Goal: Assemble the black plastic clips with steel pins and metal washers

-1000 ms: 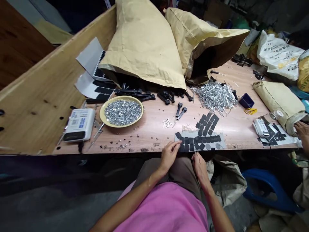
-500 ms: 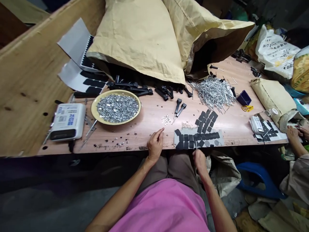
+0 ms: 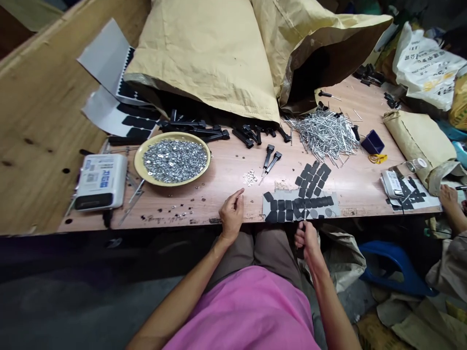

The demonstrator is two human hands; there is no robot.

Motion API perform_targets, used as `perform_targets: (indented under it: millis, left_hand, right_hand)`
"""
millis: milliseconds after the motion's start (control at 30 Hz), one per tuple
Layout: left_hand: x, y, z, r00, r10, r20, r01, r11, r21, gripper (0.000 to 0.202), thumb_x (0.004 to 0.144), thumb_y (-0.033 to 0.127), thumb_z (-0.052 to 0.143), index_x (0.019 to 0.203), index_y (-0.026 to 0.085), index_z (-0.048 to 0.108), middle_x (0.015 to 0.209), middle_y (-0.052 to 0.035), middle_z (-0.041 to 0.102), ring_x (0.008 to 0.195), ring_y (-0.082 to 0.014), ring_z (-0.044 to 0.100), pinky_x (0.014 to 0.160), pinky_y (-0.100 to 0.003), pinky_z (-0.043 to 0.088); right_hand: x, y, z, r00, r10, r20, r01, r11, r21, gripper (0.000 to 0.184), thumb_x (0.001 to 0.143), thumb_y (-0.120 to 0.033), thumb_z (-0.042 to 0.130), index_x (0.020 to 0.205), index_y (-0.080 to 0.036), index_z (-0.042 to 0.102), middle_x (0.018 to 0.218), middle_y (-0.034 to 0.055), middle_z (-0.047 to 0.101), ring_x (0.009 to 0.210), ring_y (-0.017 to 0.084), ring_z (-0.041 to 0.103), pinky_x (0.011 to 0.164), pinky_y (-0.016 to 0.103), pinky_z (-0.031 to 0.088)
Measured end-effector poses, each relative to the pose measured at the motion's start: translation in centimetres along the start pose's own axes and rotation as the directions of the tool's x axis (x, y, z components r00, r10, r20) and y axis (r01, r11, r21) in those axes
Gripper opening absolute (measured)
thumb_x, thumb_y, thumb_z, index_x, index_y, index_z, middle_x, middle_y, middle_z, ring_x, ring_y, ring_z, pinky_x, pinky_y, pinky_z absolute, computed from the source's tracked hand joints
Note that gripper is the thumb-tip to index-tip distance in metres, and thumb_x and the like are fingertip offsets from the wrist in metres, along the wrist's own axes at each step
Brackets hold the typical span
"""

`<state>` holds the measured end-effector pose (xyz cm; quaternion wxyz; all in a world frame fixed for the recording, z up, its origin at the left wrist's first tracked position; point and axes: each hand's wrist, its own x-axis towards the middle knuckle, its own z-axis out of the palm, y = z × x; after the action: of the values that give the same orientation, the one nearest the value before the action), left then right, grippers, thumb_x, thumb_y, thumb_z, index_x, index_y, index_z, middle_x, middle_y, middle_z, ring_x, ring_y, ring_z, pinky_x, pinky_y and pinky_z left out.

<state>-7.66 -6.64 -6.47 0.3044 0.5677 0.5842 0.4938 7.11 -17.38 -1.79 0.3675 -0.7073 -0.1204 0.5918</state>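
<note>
My left hand (image 3: 232, 216) is raised over the table's front edge, fingers curled and thumb and forefinger together; whatever they may pinch is too small to make out. A small pile of flat metal washers (image 3: 250, 178) lies just beyond it. In a fist at the edge, my right hand (image 3: 308, 239) grips a black-handled metal rod (image 3: 305, 214), its bare rod pointing up and away from me. Behind the rod, black pads (image 3: 280, 205) lie in rows on a grey backing sheet (image 3: 332, 212). Two similar black-handled rods (image 3: 270, 160) rest farther back.
A yellow bowl (image 3: 136, 164) of metal washers stands left, beside a white box-shaped device (image 3: 101, 182). Large paper sacks (image 3: 204, 58) fill the back. Loose metal rods (image 3: 324, 133) are heaped near a dark blue box (image 3: 372, 142). Another person's hand (image 3: 449, 201) is at far right.
My right hand has turned and moved slightly right, so the black handle now shows in its fist. My left hand has shifted slightly left and up. The view has moved a little.
</note>
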Motion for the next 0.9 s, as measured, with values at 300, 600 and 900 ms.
perform_targets:
  millis: [300,600,900]
  left_hand:
    - [0.1,-0.4,0.0,1.0,-0.007,0.014,0.006,0.999,0.045,0.03,0.083,0.028,0.045,0.098,0.015,0.067,0.1,-0.0102,0.071,0.092,-0.0199,0.066,0.082,-0.031,0.051]
    - [0.0,-0.4,-0.1,0.999,-0.002,0.04,-0.002,0.997,0.083,0.028,0.084,0.027,0.046,0.1,0.016,0.066,0.101,-0.0094,0.07,0.089,-0.0192,0.065,0.08,-0.031,0.05]
    - [2.5,3.5,3.4,0.967,0.102,0.233,-0.171,0.94,0.297,0.022,0.085,0.024,0.05,0.099,0.022,0.067,0.088,-0.005,0.063,0.073,-0.0158,0.062,0.061,-0.023,0.044]
  right_hand:
    - [-0.4,-0.9,0.4,0.983,0.144,0.114,-0.154,0.985,0.08,0.019,0.071,-0.036,0.042,0.061,-0.022,0.034,0.037,-0.0145,0.019,0.03,0.002,0.012,0.032,0.014,0.01]
    - [-0.4,-0.7,0.4,0.966,0.169,0.197,-0.201,0.967,0.154,0.012,0.07,-0.03,0.039,0.062,-0.022,0.035,0.037,-0.0142,0.021,0.031,0.002,0.009,0.032,0.014,0.01]
    - [-2.0,2.1,-7.5,0.987,0.128,-0.099,-0.101,0.966,0.24,0.032,0.065,-0.05,0.056,0.076,-0.02,0.052,0.042,-0.0116,0.034,0.029,0.004,0.022,0.032,0.017,0.018]
